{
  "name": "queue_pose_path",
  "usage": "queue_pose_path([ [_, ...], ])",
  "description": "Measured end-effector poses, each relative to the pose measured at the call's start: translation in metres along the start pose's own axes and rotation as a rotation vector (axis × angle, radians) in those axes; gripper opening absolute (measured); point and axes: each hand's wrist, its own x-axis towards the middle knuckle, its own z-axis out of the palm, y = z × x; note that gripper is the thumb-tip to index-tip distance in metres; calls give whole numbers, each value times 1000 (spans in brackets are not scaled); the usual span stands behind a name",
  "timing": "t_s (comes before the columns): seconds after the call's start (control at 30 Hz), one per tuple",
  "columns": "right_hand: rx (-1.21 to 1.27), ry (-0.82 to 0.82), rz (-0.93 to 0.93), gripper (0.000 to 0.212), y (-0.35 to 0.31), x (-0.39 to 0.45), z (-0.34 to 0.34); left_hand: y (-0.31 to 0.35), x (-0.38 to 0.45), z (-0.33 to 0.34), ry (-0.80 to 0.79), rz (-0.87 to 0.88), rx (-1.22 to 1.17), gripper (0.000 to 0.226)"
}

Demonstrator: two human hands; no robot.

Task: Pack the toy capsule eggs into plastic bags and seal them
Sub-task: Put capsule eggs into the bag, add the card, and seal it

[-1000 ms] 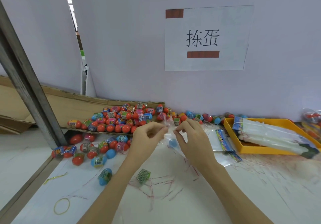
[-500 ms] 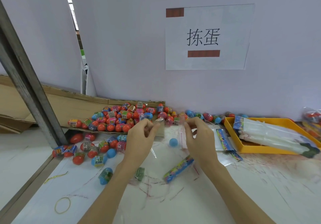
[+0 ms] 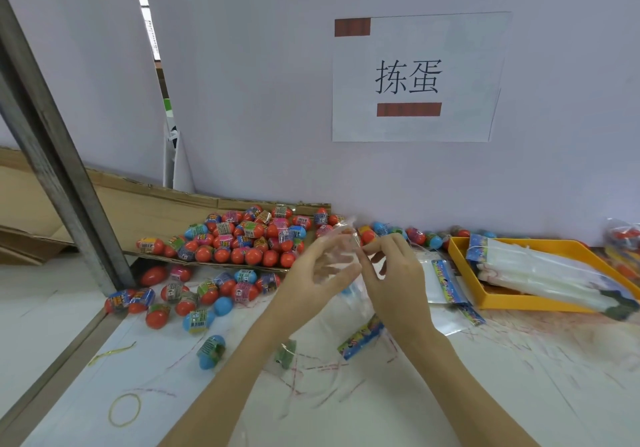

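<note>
Above the table [image 3: 450, 394], both hands' fingers pinch a clear bag [image 3: 341, 259]; left [image 3: 311, 275]; right [image 3: 394, 280].

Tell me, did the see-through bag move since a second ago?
Yes. The clear bag has swung: its printed header now hangs low toward the table, away from the egg pile.

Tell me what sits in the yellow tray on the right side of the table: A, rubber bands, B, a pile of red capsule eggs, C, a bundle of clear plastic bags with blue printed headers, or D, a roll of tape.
C: the yellow tray holds a bundle of clear plastic bags with blue printed headers, lying across it; no eggs, tape or rubber bands show inside.
</note>
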Motion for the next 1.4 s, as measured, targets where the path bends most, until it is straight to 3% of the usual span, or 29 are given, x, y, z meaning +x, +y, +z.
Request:
queue_pose_path([
  [0.13, 20, -41, -35, 9, -3, -2, 2, -5, 3, 5, 257, -29, -142, 15],
  [0.23, 83, -69, -74, 20, -5, -2, 1, -11, 5, -4, 333, -42, -132, 19],
  [0.33, 135, -133, -177, 38, -9, -3, 0, -8, 3, -7, 320, -24, -140, 39],
  [0.47, 119, -111, -209, 29, -13, -5, 3, -12, 6, -12, 346, -32, -81, 39],
  [0.63, 262, -13, -47, 8, -15, -4, 2, -12, 6, -17, 320, 52, -32, 48],
  [0.77, 637, -21, 197, 14, -18, 0, -5, 1, 16, -15, 104, -213, -280, 37],
  [0.87, 733, -37, 261, 20, -18, 3, -10, -5, 4, -14, -51, -124, -147, 70],
  [0.97, 743, -70, 368, 20, -12, 4, -8, -7, 2, -9, 47, -50, -96, 63],
  [1.03, 703, 32, 430, 21, -12, 3, -8, -10, 4, -11, 161, 15, 111, 57],
  [1.1, 564, 217, 344, 16, -13, 4, -12, -12, 3, -14, 228, 92, 352, 53],
  [1.17, 393, 248, 93, 8, -12, 5, -17, -12, -1, -16, 228, 144, 515, 53],
  [1.23, 302, 135, -56, 6, -13, 5, -17, -13, -2, -16, 215, 175, 568, 53],
  [1.4, 397, -222, 155, 14, -21, 2, -10, -12, -2, -16, 197, 321, 712, 56],
])
